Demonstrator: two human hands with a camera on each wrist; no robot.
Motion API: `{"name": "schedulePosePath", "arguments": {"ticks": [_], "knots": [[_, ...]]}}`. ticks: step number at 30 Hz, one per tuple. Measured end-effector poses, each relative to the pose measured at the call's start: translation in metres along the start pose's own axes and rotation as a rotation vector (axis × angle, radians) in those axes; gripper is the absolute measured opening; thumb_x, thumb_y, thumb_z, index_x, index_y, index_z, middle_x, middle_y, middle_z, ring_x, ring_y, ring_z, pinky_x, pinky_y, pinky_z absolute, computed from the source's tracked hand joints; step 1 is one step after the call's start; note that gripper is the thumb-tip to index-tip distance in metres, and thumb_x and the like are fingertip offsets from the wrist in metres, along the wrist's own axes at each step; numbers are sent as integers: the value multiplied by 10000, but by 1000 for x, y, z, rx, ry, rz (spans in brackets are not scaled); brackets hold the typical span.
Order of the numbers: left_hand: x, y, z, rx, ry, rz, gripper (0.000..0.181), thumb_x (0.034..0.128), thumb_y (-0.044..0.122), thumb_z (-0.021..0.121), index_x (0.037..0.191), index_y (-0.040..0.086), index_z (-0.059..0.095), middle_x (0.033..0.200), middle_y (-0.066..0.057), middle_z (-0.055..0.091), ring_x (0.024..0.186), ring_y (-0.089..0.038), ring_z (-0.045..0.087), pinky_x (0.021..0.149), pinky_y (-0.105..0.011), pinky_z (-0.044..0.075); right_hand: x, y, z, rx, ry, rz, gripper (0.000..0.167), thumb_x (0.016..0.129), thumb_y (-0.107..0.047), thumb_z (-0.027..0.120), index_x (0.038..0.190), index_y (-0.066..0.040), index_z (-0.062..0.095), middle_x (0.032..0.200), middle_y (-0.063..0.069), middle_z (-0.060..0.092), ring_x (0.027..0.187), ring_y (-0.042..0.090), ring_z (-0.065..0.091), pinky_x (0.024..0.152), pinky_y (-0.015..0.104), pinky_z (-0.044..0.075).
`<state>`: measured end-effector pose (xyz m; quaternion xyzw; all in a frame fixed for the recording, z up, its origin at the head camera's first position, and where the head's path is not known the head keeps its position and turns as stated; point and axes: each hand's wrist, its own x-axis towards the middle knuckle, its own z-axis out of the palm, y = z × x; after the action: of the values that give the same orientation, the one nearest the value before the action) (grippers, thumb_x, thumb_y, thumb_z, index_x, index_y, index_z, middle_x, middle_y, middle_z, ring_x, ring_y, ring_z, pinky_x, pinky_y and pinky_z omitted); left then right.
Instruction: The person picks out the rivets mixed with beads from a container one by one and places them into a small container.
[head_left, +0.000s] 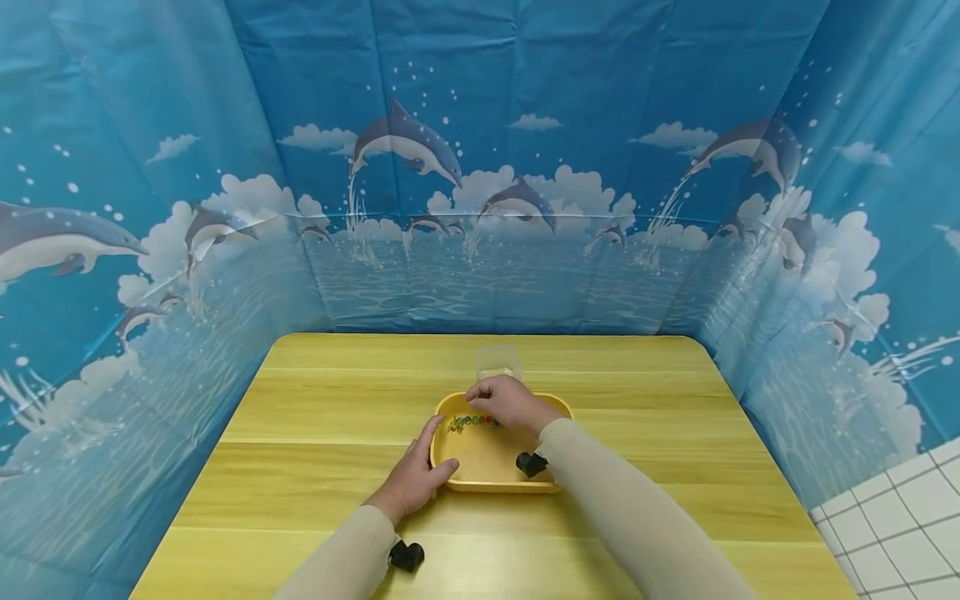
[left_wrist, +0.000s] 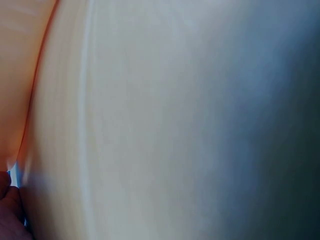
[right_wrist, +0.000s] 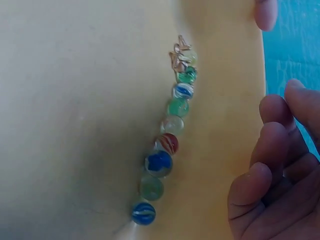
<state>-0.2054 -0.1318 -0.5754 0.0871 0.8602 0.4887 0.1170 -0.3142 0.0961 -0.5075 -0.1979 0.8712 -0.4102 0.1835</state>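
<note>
A row of glass marbles [right_wrist: 159, 163] in blue, green, red and clear lies in the yellow tray [head_left: 487, 487]. At the row's left end in the head view is a cluster of small copper-coloured wire pieces [right_wrist: 180, 57]. My left hand [head_left: 412, 475] grips the tray's left side, thumb over the rim and fingers along the outer wall. Over the tray's far part hovers my right hand [head_left: 506, 400], its fingers [right_wrist: 262, 142] loosely bent. Nothing shows between them, though the thumb is partly hidden. The left wrist view is mostly blurred tabletop.
Behind the tray stands a small clear container [head_left: 498, 357], partly covered by my right hand. The tray sits on a yellow wood-grain table [head_left: 337, 400]. A blue dolphin curtain [head_left: 495, 275] surrounds the table's far side and both flanks.
</note>
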Motion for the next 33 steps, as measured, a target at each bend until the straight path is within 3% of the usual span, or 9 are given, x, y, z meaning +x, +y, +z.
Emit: {"name": "schedulePosePath", "arguments": {"ticks": [5, 10, 16, 27, 33], "knots": [[0, 0, 0, -3, -7, 3, 792, 1056, 385, 622, 1689, 338, 148, 1440, -219, 478, 1223, -299, 592, 1039, -546, 518, 1, -1, 6, -7, -48, -15, 191, 1042, -214, 680, 1178, -156, 802, 1084, 66, 771, 748, 178, 598, 668, 301, 503], [1, -1, 0, -3, -9, 1, 792, 1057, 394, 619, 1689, 342, 144, 1424, -215, 477, 1190, -273, 610, 1021, -509, 536, 3, 0, 11, -48, -102, -35, 184, 1029, -186, 694, 1166, -154, 812, 1204, -1, 760, 935, 129, 633, 809, 319, 530], [2, -3, 0, -3, -4, 10, 794, 1057, 383, 625, 1692, 324, 151, 1431, -223, 470, 1206, -275, 606, 1013, -467, 540, 7, 7, 16, -88, -158, -70, 202, 1035, -135, 672, 1180, -132, 813, 1182, -11, 776, 1018, 119, 656, 919, 362, 544], [1, -1, 0, 16, 4, 13, 802, 1055, 377, 628, 1695, 301, 152, 1456, -225, 481, 1271, -322, 586, 1041, -499, 518, 9, 15, 27, -111, -186, -32, 209, 1002, -136, 710, 1179, -165, 818, 1166, -31, 785, 821, 105, 570, 746, 256, 458], [1, -1, 0, 22, 3, 7, 799, 1058, 391, 623, 1694, 324, 144, 1470, -228, 468, 1277, -326, 583, 1045, -499, 516, 10, 18, 30, -180, -188, -39, 239, 1000, -141, 715, 1213, -190, 811, 1207, -45, 782, 857, 78, 587, 790, 260, 475]]}}
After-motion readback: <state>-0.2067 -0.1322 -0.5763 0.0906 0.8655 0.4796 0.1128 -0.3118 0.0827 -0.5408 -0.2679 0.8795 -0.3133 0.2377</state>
